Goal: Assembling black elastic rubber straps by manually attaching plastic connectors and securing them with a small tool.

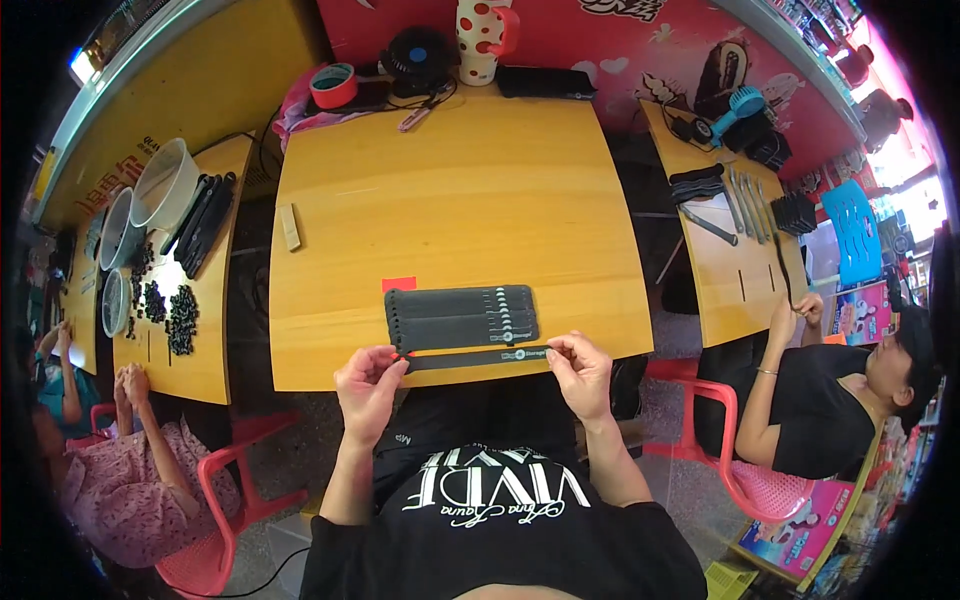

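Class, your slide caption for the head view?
Left hand and right hand hold a black strap by its ends near overlapping straps on a wood-toned table.

strip (470, 359): right end hidden by fingers (580, 347) | black shirt (590, 550): cut off below

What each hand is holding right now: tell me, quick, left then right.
Left hand: closed, thumb and fingers pinching the left end of a black strap.
Right hand: closed, pinching the same strap's right end.

On my feed I see matt, cloth-like black straps (440, 318), a smooth, faintly glossy wooden table (450, 200) and a shiny plastic chair (768, 490).
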Demonstrator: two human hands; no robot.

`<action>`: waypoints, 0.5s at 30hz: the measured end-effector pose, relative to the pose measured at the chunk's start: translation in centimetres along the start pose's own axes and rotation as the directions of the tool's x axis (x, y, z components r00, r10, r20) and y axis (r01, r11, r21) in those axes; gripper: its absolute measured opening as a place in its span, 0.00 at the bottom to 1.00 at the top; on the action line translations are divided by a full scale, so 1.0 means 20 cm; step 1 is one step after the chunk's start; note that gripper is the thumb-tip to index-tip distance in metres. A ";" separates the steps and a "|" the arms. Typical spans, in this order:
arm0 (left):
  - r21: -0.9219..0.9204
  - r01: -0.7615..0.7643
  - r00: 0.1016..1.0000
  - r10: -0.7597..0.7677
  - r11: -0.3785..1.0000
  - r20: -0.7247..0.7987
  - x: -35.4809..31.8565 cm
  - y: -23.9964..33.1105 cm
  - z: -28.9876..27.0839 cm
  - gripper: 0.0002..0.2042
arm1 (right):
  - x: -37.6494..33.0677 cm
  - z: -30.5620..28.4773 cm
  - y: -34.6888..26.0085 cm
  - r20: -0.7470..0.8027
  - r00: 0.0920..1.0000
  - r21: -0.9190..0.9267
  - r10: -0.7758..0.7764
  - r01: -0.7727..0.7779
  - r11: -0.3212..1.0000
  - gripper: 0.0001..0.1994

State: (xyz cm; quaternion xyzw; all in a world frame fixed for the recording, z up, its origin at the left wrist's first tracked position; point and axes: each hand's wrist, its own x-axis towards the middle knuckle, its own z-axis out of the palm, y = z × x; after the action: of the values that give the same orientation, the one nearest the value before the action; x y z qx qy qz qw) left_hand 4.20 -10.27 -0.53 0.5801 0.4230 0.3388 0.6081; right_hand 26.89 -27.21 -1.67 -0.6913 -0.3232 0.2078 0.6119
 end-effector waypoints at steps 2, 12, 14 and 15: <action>0.070 -0.030 1.000 0.030 0.997 0.003 0.02 -0.03 -0.03 0.08 | 0.02 0.02 0.00 0.013 0.999 -0.058 -0.030 0.030 0.998 0.05; 0.024 0.094 0.995 -0.094 0.995 -0.016 0.13 -0.02 -0.02 0.08 | 0.11 0.09 0.03 -0.046 0.999 -0.125 -0.023 0.017 0.992 0.05; 0.061 0.075 0.997 -0.075 0.995 -0.006 0.12 -0.01 -0.01 0.08 | 0.10 0.07 0.03 -0.052 0.998 -0.163 -0.017 0.008 0.987 0.04; 0.093 0.044 0.999 -0.045 0.995 0.007 0.13 0.01 0.01 0.08 | 0.10 0.05 0.01 -0.063 0.998 -0.201 -0.021 0.008 0.980 0.04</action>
State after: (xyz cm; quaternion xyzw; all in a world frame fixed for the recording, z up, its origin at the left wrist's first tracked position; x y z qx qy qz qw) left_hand 5.41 -7.91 -0.76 0.5996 0.4482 0.3025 0.5900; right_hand 27.60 -25.05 -1.87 -0.7534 -0.3275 0.1470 0.5509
